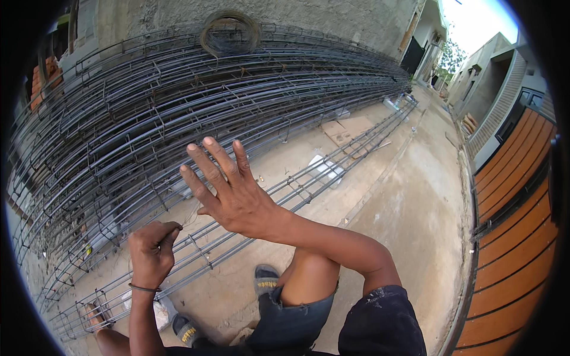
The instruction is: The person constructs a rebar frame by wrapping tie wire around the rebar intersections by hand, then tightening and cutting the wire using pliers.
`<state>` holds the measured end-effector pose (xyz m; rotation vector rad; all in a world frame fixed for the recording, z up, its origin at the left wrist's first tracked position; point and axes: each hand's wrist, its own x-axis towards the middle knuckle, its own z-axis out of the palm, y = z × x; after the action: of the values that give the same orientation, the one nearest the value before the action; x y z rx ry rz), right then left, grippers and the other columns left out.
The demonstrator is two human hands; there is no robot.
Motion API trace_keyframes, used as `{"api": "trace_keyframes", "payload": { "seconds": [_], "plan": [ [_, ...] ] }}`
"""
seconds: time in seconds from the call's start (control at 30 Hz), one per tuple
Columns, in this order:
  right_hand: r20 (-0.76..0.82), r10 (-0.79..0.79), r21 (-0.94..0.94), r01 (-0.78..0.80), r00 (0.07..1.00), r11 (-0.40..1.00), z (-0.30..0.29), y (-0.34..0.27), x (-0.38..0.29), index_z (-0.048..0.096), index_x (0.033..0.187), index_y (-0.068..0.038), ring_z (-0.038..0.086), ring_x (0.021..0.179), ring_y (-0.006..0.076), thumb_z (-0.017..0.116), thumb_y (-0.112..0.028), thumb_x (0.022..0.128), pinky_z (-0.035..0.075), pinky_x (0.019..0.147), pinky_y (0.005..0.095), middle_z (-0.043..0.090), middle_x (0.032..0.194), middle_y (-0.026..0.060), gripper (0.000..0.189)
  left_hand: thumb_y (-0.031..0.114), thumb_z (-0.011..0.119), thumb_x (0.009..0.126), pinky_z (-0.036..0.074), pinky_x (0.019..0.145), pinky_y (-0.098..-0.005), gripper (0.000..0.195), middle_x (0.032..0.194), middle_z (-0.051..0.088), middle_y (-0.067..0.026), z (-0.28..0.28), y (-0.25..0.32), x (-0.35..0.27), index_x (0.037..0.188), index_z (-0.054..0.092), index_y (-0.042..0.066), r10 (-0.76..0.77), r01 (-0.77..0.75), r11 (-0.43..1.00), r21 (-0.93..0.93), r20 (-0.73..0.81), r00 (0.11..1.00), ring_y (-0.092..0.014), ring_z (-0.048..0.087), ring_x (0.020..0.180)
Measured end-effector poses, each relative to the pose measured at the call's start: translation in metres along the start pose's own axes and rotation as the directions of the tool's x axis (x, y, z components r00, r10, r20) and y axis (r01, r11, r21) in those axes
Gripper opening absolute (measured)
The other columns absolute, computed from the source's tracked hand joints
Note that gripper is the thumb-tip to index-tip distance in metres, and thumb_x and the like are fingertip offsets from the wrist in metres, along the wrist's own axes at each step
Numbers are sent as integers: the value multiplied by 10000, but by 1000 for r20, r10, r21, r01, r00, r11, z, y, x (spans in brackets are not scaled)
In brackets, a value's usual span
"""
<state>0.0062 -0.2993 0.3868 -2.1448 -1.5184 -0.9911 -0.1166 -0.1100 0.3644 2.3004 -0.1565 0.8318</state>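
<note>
My left hand [151, 251] is closed, thumb and forefinger pinched on what looks like thin tie wire [189, 218]; most of the wire is hidden or too fine to follow. A dark band circles that wrist. To its right, my right hand [238, 200] is raised with fingers spread and nothing in it. Beneath both hands runs a long, narrow rebar cage [202, 253], its steel bars joined by square stirrups. It slants from lower left to upper right, low over the concrete ground. A white block [327, 169] lies under its farther part, and another pale block [162, 311] is near its close end.
Many finished rebar cages [147, 120] are stacked along the rough wall [285, 18]. A coil of wire [230, 34] rests on top. Flattened cardboard [347, 131] lies on the ground. An orange slatted gate [512, 262] borders the right side. My slippered feet [266, 278] are beside the cage.
</note>
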Motion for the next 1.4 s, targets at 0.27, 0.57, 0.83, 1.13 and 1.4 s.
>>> {"api": "trace_keyframes", "payload": {
  "seconds": [0.27, 0.57, 0.83, 1.13, 1.4],
  "plan": [
    [-38, -308, -263, 288, 951, 921, 0, -17, -3, 411, 1409, -36, 406, 1340, 316, 521, -193, 895, 17, 1174, 623, 490, 1359, 176, 548, -41, 656, 762, 450, 572, -317, 119, 691, 646, -160, 4, -20, 4, 870, 705, -24, -226, 224, 960, -168, 7, 974, -244, 604, 578],
    [-7, -343, 161, 340, 939, 927, -2, 20, -6, 620, 1125, -75, 499, 700, 179, 610, -99, 785, 468, 646, 332, 501, 769, 4, 340, 72, 665, 854, 443, 569, -292, 123, 662, 640, -102, 3, 0, 5, 917, 713, -23, -146, 169, 957, -237, 112, 983, -152, 575, 585],
    [-12, 173, 199, -167, 985, 966, -21, 93, -11, 693, 1003, -54, 587, 631, 246, 656, -110, 865, 470, 576, 335, 646, 750, 69, 154, 167, 667, 927, 382, 585, -230, 206, 701, 576, -5, 7, -47, -28, 980, 711, -27, -191, 134, 970, -201, -295, 936, -73, 479, 659],
    [290, 122, 925, -310, 949, 220, -91, 46, 8, 721, 938, 9, 610, 695, 133, 693, -195, 895, 474, 634, 274, 716, 834, 82, 210, 10, 742, 724, 354, 484, -348, 101, 567, 469, -93, -40, -45, 14, 821, 721, 28, 167, -172, 973, 153, 41, 985, -244, 475, 500],
    [679, -29, 210, -156, 733, 965, -13, 58, -59, 608, 956, -15, 657, 780, 368, 575, -85, 866, 522, 667, 447, 683, 900, 169, 118, -2, 731, 705, 335, 446, -335, 173, 558, 471, -50, -63, -1, 31, 869, 720, 52, 406, -400, 890, 219, 21, 914, -200, 469, 475]
  ]
}}
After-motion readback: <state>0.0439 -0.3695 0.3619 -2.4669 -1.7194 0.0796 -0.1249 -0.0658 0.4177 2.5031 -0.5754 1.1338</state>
